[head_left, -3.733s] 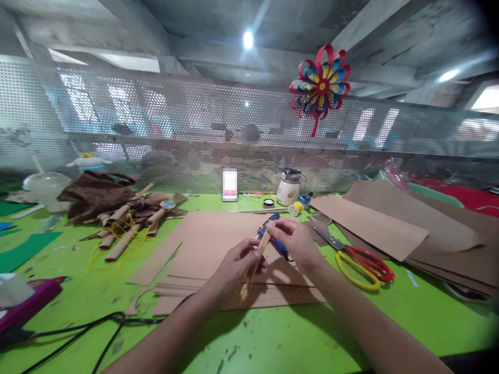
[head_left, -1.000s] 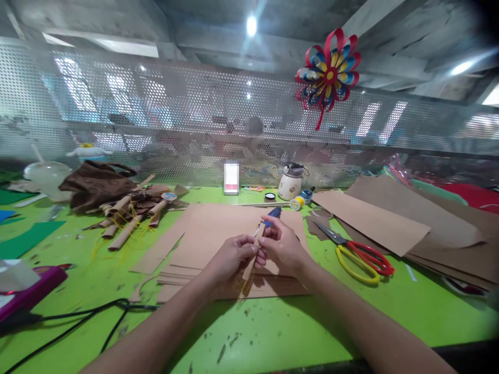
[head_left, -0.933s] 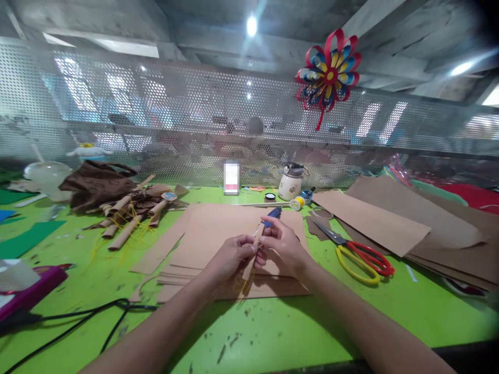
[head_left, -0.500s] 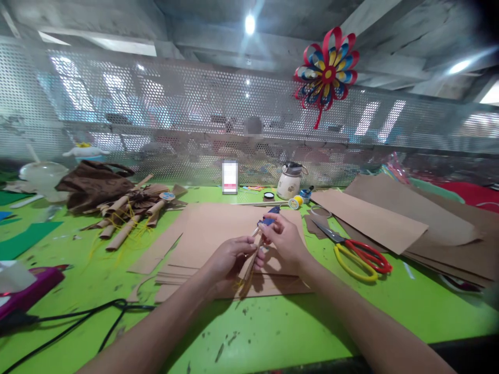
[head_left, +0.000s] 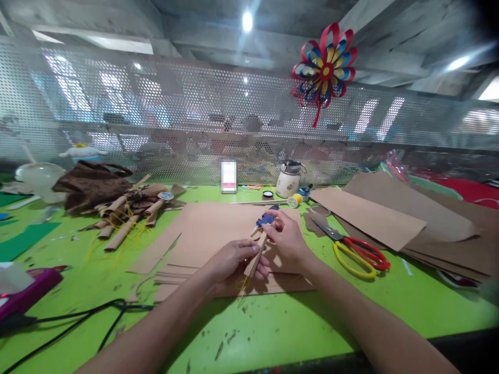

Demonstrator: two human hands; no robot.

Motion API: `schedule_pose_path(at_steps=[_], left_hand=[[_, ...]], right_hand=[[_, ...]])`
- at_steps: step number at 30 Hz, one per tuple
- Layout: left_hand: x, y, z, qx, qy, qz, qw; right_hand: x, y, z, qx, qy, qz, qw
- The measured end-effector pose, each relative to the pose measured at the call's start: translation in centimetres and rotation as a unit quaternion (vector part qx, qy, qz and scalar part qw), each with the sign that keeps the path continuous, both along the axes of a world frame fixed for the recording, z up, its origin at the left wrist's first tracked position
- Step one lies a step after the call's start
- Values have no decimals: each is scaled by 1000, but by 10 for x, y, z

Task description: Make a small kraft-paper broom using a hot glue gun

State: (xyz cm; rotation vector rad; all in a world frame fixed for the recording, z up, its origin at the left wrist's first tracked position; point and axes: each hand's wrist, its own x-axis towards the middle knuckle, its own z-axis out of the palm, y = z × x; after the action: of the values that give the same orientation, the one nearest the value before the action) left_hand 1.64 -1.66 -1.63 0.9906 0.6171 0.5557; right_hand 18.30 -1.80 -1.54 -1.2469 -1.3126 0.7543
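Observation:
My left hand [head_left: 230,259] is closed round a narrow folded or rolled strip of brown paper [head_left: 255,257], with yellow thread hanging from its lower end. My right hand [head_left: 287,236] pinches the upper end of the same strip between thumb and fingers. Just behind the right fingertips is a small dark blue object [head_left: 265,218] with thin pale prongs; its kind is unclear, and I cannot tell whether the hand touches it. Both hands are above a stack of brown paper sheets [head_left: 210,223] on the green table [head_left: 230,332].
Red-and-yellow-handled scissors [head_left: 358,254] lie at right, before more brown paper [head_left: 374,213]. Rolled paper pieces [head_left: 120,234] with yellow thread are at left, near a purple device [head_left: 31,291] and black cable [head_left: 78,314]. A white bottle [head_left: 287,182] and yellow thread spool [head_left: 295,200] stand behind.
The paper strip has turned a little in my hands, showing a flatter side. My right hand has shifted slightly on its upper end, and more of the blue object shows.

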Motion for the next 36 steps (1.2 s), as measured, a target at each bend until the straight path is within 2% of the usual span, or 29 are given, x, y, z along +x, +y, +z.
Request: schedule_pose_path(at_steps=[16,23,27,36], left_hand=[[1,0,1,7,-1,15,1000],[1,-3,2,-53,2,-14,999],[1,-2,-2,-21,-4,3,1000],[2,2,-5,38,22,-3,999]], right_hand=[[-2,-2,3,41,-3,-29,999],[9,2,9,53,-7,-66,996],[11,2,11,55,-7,-74,996],[9,5,6,54,-4,-75,996]])
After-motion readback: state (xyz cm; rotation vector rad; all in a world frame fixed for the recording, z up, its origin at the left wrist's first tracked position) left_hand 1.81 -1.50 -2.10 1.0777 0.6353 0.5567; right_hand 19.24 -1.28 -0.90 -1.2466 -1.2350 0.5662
